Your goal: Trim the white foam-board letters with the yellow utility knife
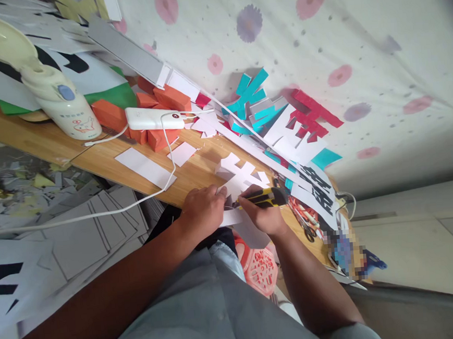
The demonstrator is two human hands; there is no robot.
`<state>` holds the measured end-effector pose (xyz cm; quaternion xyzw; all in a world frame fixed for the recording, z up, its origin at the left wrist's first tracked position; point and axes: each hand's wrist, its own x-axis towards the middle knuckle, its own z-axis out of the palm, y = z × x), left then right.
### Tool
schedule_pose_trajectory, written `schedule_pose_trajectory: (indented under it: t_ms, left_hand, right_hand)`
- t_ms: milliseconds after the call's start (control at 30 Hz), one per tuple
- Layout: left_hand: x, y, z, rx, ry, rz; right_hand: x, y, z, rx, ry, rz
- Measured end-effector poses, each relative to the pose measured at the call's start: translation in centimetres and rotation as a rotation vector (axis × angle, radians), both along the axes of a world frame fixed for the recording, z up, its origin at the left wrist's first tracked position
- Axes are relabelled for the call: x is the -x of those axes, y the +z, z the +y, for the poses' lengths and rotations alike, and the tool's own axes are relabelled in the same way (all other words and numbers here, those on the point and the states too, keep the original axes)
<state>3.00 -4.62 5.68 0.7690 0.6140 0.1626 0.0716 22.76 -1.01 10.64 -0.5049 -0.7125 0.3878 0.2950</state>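
Note:
My right hand (262, 212) is closed around a yellow and black utility knife (267, 197), its front end pointing left at a white foam-board character (239, 176). Fingers of my left hand (205, 209) press together on the left side of that white piece at the table's near edge. A white strip (253, 232) hangs down below the hands, curving toward my lap. Whether the blade touches the board is hard to make out. Two flat white pieces, a long rectangle (146, 168) and a smaller one (183, 153), lie left of my hands.
On the wooden table (133, 184) stand a cream bottle (64, 106) with its lid up, a white power bank (154, 118) with a cable, and orange blocks (110, 115). Teal and red cut characters (246, 97) lean by the wall. Scissors (309, 231) lie at right.

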Motion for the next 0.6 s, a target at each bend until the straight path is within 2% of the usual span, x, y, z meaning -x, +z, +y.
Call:
schedule_pose_trajectory:
  t_ms: [267,467,600]
  left_hand:
    - [-0.1,-0.5,0.1,-0.016,-0.002,-0.031]
    - [0.0,0.0,0.0,0.007,-0.003,-0.044]
    - [0.0,0.3,-0.1,0.019,-0.001,-0.049]
  right_hand:
    - [-0.4,-1.0,-0.8,-0.055,-0.021,0.011]
    - [-0.6,-1.0,-0.6,-0.084,0.008,-0.010]
    - [-0.8,-0.7,-0.9,-0.138,-0.053,0.057]
